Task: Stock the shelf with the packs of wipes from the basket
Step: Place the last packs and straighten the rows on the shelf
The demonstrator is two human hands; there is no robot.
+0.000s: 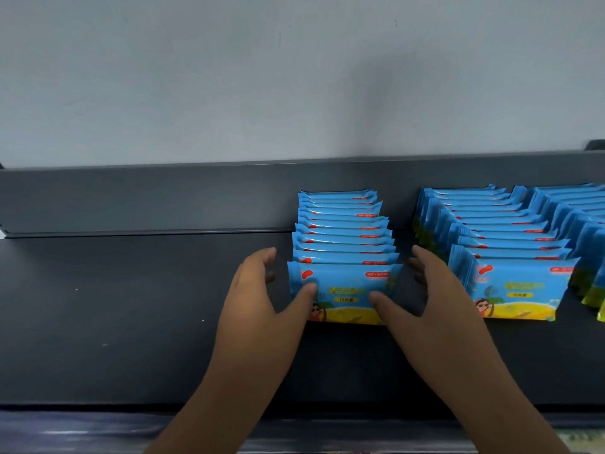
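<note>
The left stretch of the shelf point(114, 306) is just dark grey board with a few pale specks on it. There's a low back panel point(131, 198) in the same grey behind it and a plain pale wall point(196, 77) above. Moving in, the left hand point(262, 299) sits at the left side of the first row point(343, 224) of wipes, blue packs standing on edge one behind another from the back panel toward the front. Its fingers are loosely curved and look just off the side of the row, not wrapped round anything. Its thumb lies on the face of the front pack point(343, 286). That pack stands upright, blue up top and yellow along the bottom, with a little cartoon figure in the corner. The right hand point(435, 306) mirrors it on the other side: thumb on the same face, fingers relaxed in the gap between this row and the next row point(497, 231). So both hands are spread loose, bracketing the row, with only the thumbs clearly touching it. The next row stands the same way and comes about as far forward. A third row point(582, 224) just beside it runs off the right edge, a bit blurred.
</note>
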